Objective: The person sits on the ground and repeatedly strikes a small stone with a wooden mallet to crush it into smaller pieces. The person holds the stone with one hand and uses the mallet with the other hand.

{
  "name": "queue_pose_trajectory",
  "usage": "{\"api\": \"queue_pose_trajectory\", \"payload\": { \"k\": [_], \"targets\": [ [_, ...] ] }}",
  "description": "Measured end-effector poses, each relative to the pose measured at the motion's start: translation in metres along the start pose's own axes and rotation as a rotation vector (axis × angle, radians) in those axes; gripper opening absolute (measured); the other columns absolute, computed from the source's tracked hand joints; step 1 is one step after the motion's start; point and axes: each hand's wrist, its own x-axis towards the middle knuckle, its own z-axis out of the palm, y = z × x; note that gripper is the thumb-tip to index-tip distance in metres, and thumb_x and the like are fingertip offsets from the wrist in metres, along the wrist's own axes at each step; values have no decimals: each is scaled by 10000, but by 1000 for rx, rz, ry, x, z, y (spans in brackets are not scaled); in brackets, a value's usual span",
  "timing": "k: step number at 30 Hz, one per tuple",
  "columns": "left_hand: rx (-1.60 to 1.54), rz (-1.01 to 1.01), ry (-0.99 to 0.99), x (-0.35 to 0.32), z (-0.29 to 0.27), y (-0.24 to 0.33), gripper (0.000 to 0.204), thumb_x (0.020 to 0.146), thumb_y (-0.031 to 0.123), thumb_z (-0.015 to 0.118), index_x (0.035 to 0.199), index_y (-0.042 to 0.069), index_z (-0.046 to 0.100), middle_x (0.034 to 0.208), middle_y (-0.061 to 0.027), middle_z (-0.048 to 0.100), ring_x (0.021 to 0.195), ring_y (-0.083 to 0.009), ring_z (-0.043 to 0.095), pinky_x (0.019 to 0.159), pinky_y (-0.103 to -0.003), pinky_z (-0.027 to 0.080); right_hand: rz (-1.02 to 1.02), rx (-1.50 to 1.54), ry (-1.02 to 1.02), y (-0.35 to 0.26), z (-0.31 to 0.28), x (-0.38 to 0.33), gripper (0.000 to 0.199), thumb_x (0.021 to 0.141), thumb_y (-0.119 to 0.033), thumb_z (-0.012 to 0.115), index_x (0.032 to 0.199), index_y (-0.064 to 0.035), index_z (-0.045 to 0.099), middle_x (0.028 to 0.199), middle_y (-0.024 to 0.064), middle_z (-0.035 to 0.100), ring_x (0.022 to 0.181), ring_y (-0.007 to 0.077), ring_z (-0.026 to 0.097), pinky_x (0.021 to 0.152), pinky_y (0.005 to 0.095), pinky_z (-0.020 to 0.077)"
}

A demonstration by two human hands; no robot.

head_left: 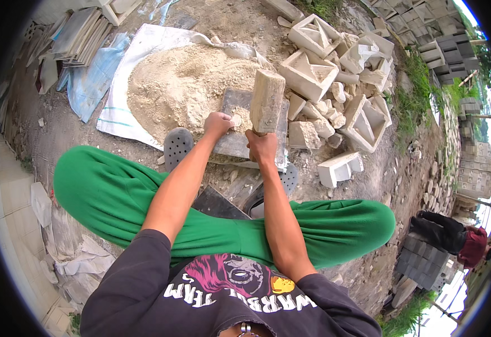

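Observation:
My right hand (262,147) is wrapped round the handle of a mallet with a thick, dusty, block-shaped wooden head (267,102), raised over a dark flat slab (236,100). Closed at the slab's left side, my left hand (217,124) pinches a small pale stone piece (236,120). Crushed pale crumbs lie on the slab beside it. Just beyond the slab, a heap of pale sandy rubble (172,84) rests on a white sack sheet (123,106). The mallet hides part of the slab, and its handle is mostly covered by my fingers.
Broken pale moulded blocks (308,75) and loose chunks are piled right of the slab. A white block fragment (340,169) lies nearer. Stacked boards (80,39) and a blue sheet (91,78) are at far left. Another person (453,238) bends by grey blocks (422,261) at right.

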Motion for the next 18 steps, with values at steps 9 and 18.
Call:
{"api": "queue_pose_trajectory", "payload": {
  "k": [9, 18],
  "targets": [
    [18, -60, 20, -4, 1, 6, 300, 757, 196, 805, 1022, 56, 790, 890, -98, 768, 747, -181, 707, 719, -323, 539, 105, -85, -69, 12, -7, 2, 306, 736, -249, 738, 798, 45, 677, 645, 118, 671, 529, 191, 672, 529, 336, 541],
    [21, -49, -7, -6, 2, 20, 305, 715, 247, 815, 973, 84, 801, 888, -121, 768, 822, -244, 735, 764, -357, 552, -4, -134, 55, 46, 10, 16, 301, 736, -273, 731, 772, 25, 706, 652, 155, 682, 613, 253, 691, 572, 378, 529]
  ]
}}
